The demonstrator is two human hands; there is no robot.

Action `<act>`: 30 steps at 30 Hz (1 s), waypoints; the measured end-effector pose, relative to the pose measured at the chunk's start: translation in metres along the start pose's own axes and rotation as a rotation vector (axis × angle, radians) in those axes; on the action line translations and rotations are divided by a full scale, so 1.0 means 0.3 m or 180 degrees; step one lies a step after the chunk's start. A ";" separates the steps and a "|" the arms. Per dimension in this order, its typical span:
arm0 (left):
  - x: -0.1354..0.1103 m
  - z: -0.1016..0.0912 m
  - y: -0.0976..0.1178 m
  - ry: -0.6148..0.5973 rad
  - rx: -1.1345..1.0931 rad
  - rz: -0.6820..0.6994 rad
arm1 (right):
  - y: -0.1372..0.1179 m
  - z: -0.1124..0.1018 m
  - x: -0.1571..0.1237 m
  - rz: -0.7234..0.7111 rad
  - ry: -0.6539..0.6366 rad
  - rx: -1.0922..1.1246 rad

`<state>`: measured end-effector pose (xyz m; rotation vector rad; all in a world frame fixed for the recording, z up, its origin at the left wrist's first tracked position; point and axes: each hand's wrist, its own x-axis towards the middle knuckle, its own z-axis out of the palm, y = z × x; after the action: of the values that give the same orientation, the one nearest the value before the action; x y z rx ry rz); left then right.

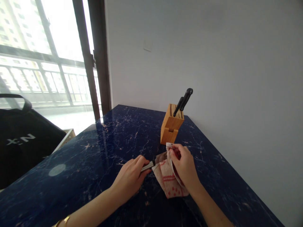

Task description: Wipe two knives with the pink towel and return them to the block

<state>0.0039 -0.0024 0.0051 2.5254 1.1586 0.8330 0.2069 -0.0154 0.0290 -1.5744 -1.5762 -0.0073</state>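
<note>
My left hand (132,173) is closed around the silver handle (148,166) of a utensil with a black collar. The utensil's far end runs into a folded cloth and is hidden there, so its kind cannot be made out. Between the thumb and fingers of my right hand (183,164), an edge of that cloth (169,178) is pinched; it is pale pink with red stripes and dots, and hangs down over the table. Just beyond the cloth stands a wooden knife block (169,127), with two black-handled knives (186,100) in its slots.
Both hands are over a dark blue marbled table (132,126), whose right edge runs near a plain wall (224,78). A pale round mark (57,170) shows at the table's left. Beyond that side are a black bag (28,142) and a bright window (54,63).
</note>
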 end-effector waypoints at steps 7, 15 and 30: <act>-0.005 0.007 -0.001 -0.0051 -0.0202 -0.0093 | -0.096 0.037 -0.059 -0.0663 -0.0698 0.0391; 0.001 -0.001 0.005 -0.0003 -0.0343 -0.0244 | -0.030 0.016 -0.019 -0.0310 -0.0124 0.0049; -0.002 0.006 -0.006 0.0057 -0.0550 -0.0359 | -0.064 0.041 -0.049 -0.0477 -0.0357 0.0081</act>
<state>0.0036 -0.0017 0.0026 2.2966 1.1685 0.8880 0.1817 -0.0240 0.0239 -1.4556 -1.7722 0.0193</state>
